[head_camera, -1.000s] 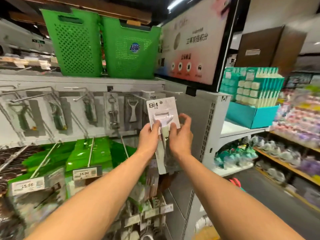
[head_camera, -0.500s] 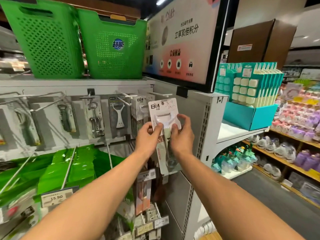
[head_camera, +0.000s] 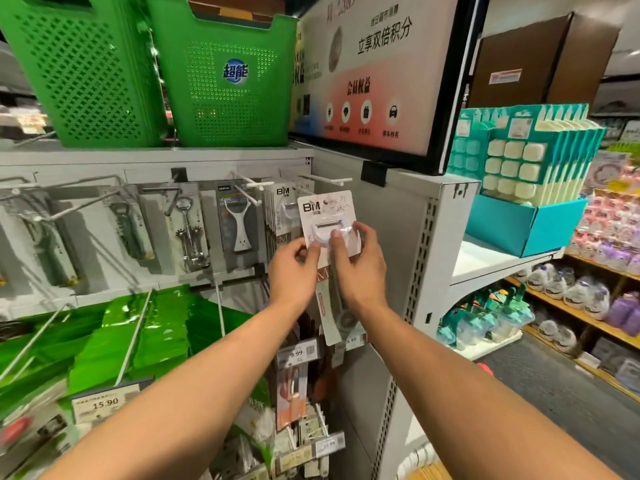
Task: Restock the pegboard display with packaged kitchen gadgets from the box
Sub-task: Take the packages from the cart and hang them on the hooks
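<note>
Pegboard (head_camera: 381, 216) backdrop: left hand (head_camera: 292, 271) & right hand (head_camera: 360, 271) pinch peeler pkg (head_camera: 325, 216).

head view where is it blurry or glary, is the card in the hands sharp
Head view: the card pinched by the left hand and right hand is sharp, logo readable. Head view: the packages at lower left smear with motion blur. Head view: the green foil bags catch glare. Head view: wide-angle distortion makes the shelf post lean.
</note>
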### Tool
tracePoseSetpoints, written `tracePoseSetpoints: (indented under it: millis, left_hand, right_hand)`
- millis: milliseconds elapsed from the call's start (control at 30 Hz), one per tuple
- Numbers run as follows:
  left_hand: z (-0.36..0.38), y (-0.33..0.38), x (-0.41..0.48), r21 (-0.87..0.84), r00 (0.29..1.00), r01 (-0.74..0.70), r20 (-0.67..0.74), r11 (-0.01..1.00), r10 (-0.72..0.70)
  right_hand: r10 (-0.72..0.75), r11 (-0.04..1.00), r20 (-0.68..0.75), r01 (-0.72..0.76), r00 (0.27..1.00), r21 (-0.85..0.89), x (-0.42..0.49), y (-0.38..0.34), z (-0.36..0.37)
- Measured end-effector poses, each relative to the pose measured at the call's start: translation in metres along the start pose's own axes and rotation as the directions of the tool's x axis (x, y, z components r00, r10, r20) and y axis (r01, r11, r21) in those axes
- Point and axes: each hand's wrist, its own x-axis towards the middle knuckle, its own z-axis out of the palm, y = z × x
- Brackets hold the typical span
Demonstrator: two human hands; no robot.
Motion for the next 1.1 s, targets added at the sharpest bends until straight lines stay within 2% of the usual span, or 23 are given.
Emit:
tracePoseSetpoints:
  millis: [167, 267, 400, 667, 800, 900, 1100]
  left_hand:
    - [-0.001, -0.011, 0.019, 0.001, 0.996, 0.025, -0.091, 1.000, -0.025]
    - [-0.001, -0.026, 0.034, 0.066, 0.995, -0.062, -0.071, 0.996, 0.067]
    - [-0.002, -0.047, 0.061, 0.142, 0.995, -0.061, -0.065, 0.988, 0.071]
    - [-0.008, -0.073, 0.104, 0.169, 0.993, -0.050, -0.095, 0.984, 0.066]
    - [-0.013, -0.074, 0.113, 0.229, 0.997, -0.041, -0.054, 0.973, 0.055]
    - [-0.015, -0.076, 0.108, 0.270, 1.000, -0.005, -0.022, 0.963, 0.011]
    - [-0.008, -0.040, 0.060, 0.182, 0.983, 0.112, 0.124, 0.977, -0.136]
  right_hand:
    - [-0.008, 1.000, 0.046, 0.009, 0.999, -0.021, 0.019, 0.010, 0.023]
    - [-0.006, 0.999, 0.065, 0.009, 0.998, -0.047, 0.034, 0.012, 0.037]
    - [0.017, 0.999, 0.082, -0.013, 0.996, -0.047, 0.058, 0.019, 0.062]
    - [0.091, 0.995, 0.118, -0.085, 0.989, -0.049, 0.092, 0.032, 0.104]
    - [0.130, 0.991, 0.107, -0.133, 0.986, 0.019, 0.095, 0.029, 0.108]
    - [0.103, 0.994, 0.064, -0.101, 0.993, -0.029, 0.084, 0.025, 0.102]
    - [0.140, 0.984, 0.022, -0.137, 0.990, -0.111, 0.038, 0.006, 0.049]
